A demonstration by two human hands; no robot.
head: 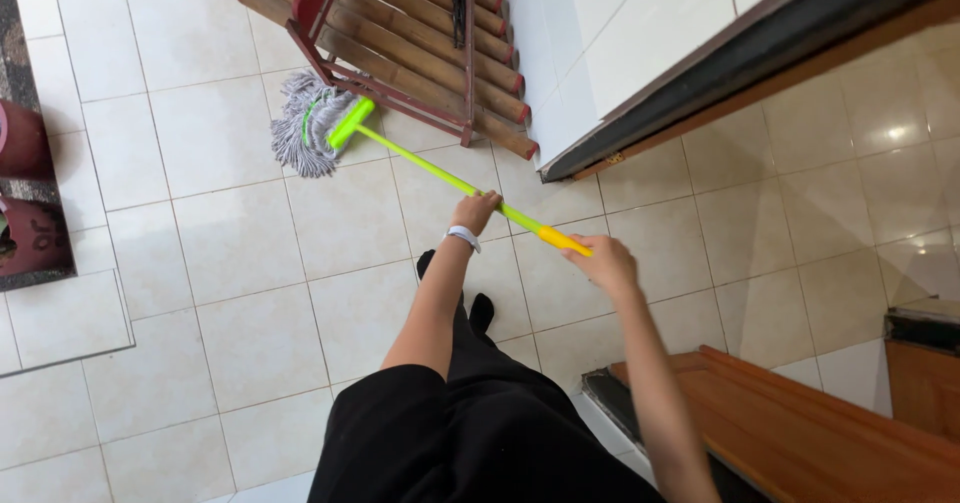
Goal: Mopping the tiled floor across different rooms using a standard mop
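Observation:
A string mop with a grey head and a lime-green handle reaches under the edge of a bamboo bench on the cream tiled floor. My left hand, with a white band at the wrist, grips the green shaft partway down. My right hand closes around the yellow-orange grip at the handle's end. The mop head rests on the tiles beside the bench's red leg.
A white wall corner with a dark base strip stands at the upper right. A wooden door or panel lies at the lower right. A dark mat with reddish pots borders the left edge. My black-clad legs fill the bottom centre.

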